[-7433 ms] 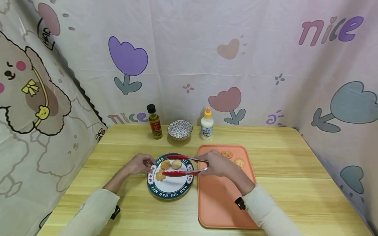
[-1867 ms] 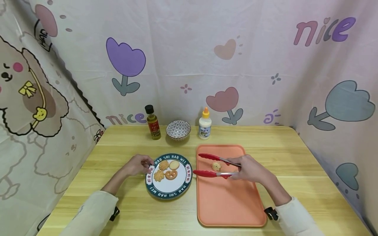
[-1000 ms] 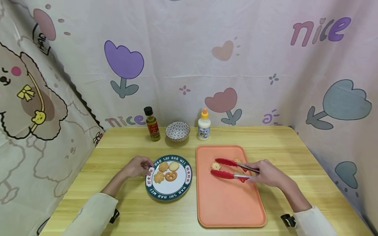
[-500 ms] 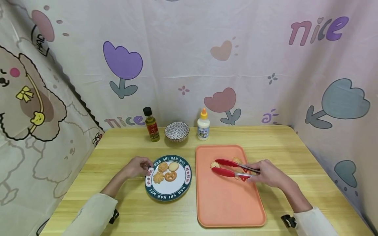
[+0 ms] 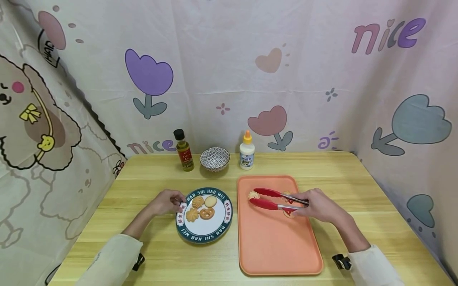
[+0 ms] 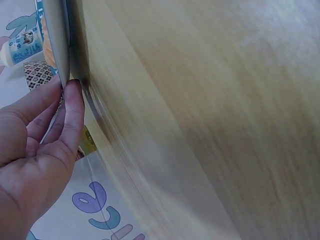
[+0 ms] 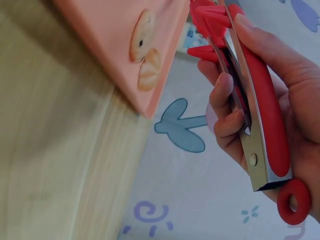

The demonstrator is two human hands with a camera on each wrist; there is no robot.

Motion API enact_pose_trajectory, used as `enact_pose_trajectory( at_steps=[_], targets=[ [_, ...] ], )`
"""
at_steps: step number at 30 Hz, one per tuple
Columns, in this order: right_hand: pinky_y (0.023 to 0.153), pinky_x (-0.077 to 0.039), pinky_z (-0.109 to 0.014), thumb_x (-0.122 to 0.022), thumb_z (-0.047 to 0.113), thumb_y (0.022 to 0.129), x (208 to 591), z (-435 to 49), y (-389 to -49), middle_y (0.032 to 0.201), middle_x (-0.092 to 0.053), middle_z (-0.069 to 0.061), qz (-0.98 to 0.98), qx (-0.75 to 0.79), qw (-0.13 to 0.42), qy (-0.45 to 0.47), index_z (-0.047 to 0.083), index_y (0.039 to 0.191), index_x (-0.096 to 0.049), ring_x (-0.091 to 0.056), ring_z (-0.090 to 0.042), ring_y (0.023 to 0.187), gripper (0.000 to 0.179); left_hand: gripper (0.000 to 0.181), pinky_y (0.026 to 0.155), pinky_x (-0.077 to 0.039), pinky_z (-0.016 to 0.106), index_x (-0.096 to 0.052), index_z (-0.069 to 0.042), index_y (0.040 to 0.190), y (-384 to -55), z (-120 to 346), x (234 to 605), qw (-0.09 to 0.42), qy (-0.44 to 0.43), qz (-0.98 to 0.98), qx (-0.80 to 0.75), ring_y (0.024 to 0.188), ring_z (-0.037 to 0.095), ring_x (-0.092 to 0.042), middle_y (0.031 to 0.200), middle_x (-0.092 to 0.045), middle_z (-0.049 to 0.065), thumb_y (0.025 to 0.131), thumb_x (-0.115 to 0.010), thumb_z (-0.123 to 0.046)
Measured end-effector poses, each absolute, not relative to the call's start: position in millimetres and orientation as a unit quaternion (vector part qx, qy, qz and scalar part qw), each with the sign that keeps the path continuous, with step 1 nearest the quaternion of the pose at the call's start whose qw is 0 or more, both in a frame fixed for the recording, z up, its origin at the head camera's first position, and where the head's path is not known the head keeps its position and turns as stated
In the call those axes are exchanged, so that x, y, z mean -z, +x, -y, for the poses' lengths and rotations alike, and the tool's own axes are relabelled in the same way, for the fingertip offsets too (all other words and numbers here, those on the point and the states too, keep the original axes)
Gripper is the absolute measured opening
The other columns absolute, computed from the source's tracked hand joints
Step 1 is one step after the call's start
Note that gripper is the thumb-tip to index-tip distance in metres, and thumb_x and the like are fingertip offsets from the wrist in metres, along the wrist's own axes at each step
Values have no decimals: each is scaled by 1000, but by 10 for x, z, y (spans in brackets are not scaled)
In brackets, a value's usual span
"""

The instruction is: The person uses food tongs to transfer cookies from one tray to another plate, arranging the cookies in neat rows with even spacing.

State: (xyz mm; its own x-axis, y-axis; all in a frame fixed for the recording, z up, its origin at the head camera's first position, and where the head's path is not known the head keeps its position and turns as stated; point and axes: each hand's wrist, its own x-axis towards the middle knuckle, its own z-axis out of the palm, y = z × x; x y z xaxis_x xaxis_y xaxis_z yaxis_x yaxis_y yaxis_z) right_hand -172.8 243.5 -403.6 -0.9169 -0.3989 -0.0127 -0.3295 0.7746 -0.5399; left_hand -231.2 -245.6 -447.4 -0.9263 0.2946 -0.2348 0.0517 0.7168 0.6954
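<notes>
My left hand [image 5: 166, 203] pinches the left rim of a round plate [image 5: 204, 239] with a dark green border; in the left wrist view the thumb and fingers [image 6: 74, 107] clasp its edge. On the plate lie several cookies, one of them a pretzel-shaped cookie [image 5: 206, 213]. My right hand [image 5: 318, 204] grips red-handled metal tongs [image 5: 265, 203] over the upper part of an orange tray [image 5: 279, 246]. Between the red tong tips sits a ridged pale cookie [image 5: 253, 195]. Two more cookies [image 7: 142, 37] show on the tray in the right wrist view, partly hidden behind the tongs in the head view.
Along the table's back edge stand an oil bottle [image 5: 184, 155] with a black cap, a patterned bowl [image 5: 214, 159] and a white bottle [image 5: 247, 154] with a yellow-orange top. A printed cloth [image 5: 214, 71] hangs close behind the wooden table [image 5: 161, 258].
Over the longer span, the pretzel-shaped cookie came onto the plate and the tongs went from plate to tray. Lately they closed on the pale cookie and shifted left with it. The left hand stayed.
</notes>
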Motion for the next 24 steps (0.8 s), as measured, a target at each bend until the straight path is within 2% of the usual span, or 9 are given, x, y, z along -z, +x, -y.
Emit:
enact_pose_trajectory(
  at_steps=[3,9,12,16,18,20,23,24],
  targets=[
    [45,-28,-19,-81,26,71,4016,-2346,-1765,69,-59,5,-939,278,71,-190,2,122,-63,-34,-5,51,59,27,71,-50,27,-67,-2,101,-2309,2464,4471,165,95,-912,-363,83,18,-57,96,-64,11,75,-73,1],
    [45,-34,-19,-82,26,71,3961,-2139,-1833,86,-66,0,-934,284,83,-202,7,122,-64,-44,-7,54,57,28,72,-50,29,-67,-2,102,-2314,2475,4476,165,95,-911,-366,82,18,-57,96,-64,10,75,-73,1],
    [44,-35,-19,-81,27,72,3940,-2029,-1853,88,-67,-1,-929,288,90,-212,9,123,-64,-45,-7,49,57,27,72,-50,28,-67,-3,101,-2310,2474,4482,166,91,-910,-368,82,18,-57,95,-64,9,74,-73,1],
    [46,-35,-19,-81,24,73,3937,-1903,-1874,93,-70,-5,-922,291,89,-240,7,122,-64,-45,-6,52,55,27,73,-50,29,-67,-4,101,-2310,2470,4485,167,87,-913,-362,83,18,-57,96,-65,8,75,-73,1],
    [46,-31,-19,-80,22,73,3942,-1849,-1884,83,-68,-4,-920,291,85,-249,6,122,-64,-41,-6,53,53,27,73,-50,29,-67,-4,101,-2310,2464,4481,168,88,-913,-362,83,18,-57,97,-65,8,75,-72,0],
    [45,-28,-19,-81,22,73,3947,-1797,-1890,69,-61,1,-921,286,78,-254,8,121,-65,-36,-5,50,52,27,73,-50,29,-67,-4,102,-2315,2462,4484,170,91,-911,-364,84,18,-57,97,-65,9,75,-72,0],
    [44,-24,-18,-81,21,72,3953,-1714,-1905,62,-51,7,-921,277,70,-266,11,119,-67,-29,-4,48,49,27,71,-50,29,-67,-3,101,-2322,2463,4484,173,93,-906,-374,83,18,-57,96,-65,10,75,-72,1],
    [44,-24,-19,-81,22,72,3954,-1686,-1908,64,-54,7,-920,274,70,-272,11,118,-67,-28,-4,48,49,27,71,-49,28,-67,-2,100,-2325,2467,4486,173,94,-906,-376,82,18,-57,96,-65,11,74,-72,1]
  ],
)
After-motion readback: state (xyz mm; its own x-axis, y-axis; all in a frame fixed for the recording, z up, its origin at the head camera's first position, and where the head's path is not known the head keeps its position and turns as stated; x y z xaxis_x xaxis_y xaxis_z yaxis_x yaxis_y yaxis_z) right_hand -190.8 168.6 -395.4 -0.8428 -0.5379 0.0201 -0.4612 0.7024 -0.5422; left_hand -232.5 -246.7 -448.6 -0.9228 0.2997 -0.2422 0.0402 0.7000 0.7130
